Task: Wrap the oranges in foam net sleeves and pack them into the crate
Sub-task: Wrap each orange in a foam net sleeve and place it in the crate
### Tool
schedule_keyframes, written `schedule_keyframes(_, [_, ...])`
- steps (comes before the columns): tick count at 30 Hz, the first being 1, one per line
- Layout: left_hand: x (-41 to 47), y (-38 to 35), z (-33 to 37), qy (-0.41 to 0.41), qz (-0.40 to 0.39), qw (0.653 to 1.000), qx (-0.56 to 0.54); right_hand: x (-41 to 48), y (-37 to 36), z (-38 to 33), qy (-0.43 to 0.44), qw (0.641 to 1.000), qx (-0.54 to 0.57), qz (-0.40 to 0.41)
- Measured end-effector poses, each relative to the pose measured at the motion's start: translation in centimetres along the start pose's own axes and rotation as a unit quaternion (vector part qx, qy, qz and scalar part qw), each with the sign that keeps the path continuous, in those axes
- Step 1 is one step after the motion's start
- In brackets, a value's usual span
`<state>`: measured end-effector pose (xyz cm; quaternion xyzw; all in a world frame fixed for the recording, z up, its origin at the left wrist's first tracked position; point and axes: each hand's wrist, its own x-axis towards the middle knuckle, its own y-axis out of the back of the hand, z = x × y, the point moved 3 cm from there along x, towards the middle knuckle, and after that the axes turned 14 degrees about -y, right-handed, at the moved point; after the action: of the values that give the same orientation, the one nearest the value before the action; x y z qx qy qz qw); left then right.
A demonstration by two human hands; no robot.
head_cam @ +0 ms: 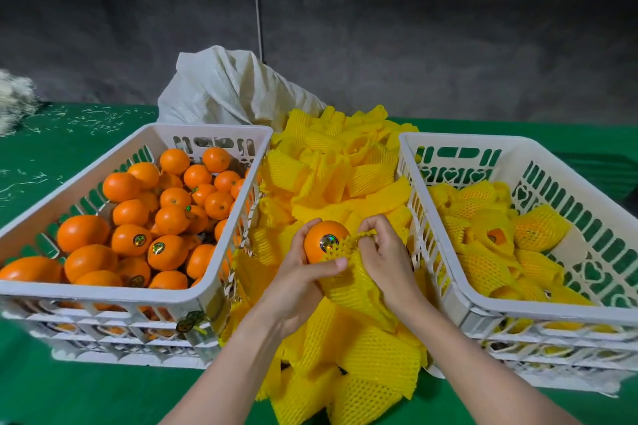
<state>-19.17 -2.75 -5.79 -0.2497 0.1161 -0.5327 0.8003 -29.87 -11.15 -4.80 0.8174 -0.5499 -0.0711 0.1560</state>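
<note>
Two white slotted plastic crates flank the hands; the bare-fruit crate (103, 291) sits left of the left hand (300, 283), the packing crate (552, 316) right of the right hand (386, 259); a heap of yellow foam net sleeves (345, 176) lies under and beyond both; the left hand grips a round orange (319, 238), the right hand pinches the stretched mouth of one sleeve (355, 286) against it; wrapping looks just begun; next the net needs pulling fully over, then lifting over the packing crate's wall.

Two crates (103, 293) (552, 312), two hands (297, 281) (386, 259), one sack (224, 86)
</note>
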Motion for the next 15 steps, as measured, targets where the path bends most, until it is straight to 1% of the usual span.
schedule_keyframes(2, [0.3, 0.3, -0.1, -0.007, -0.007, 1.000, 0.010, -0.2, 0.0, -0.1, -0.010, 0.999, 0.034, 0.004])
schedule_keyframes(4, [0.4, 0.4, -0.1, -0.013, 0.008, 1.000, -0.001, -0.4, 0.0, -0.5, -0.018, 0.997, 0.081, -0.007])
schedule_keyframes(6, [0.5, 0.6, -0.3, -0.018, 0.032, 0.999, 0.010, -0.7, -0.1, -1.1, -0.015, 0.994, 0.108, -0.031])
schedule_keyframes(8, [0.6, 0.7, -0.5, -0.020, 0.047, 0.998, 0.032, -0.8, -0.1, -1.4, 0.006, 0.996, 0.083, -0.034])
schedule_keyframes(11, [0.6, 0.6, -0.6, 0.000, 0.066, 0.997, 0.038, -0.4, 0.1, -1.7, 0.043, 0.998, 0.050, 0.002])
schedule_keyframes(15, [0.5, 0.4, -0.4, 0.011, 0.022, 0.998, 0.049, 0.2, 0.4, -2.6, 0.072, 0.994, 0.079, 0.039])
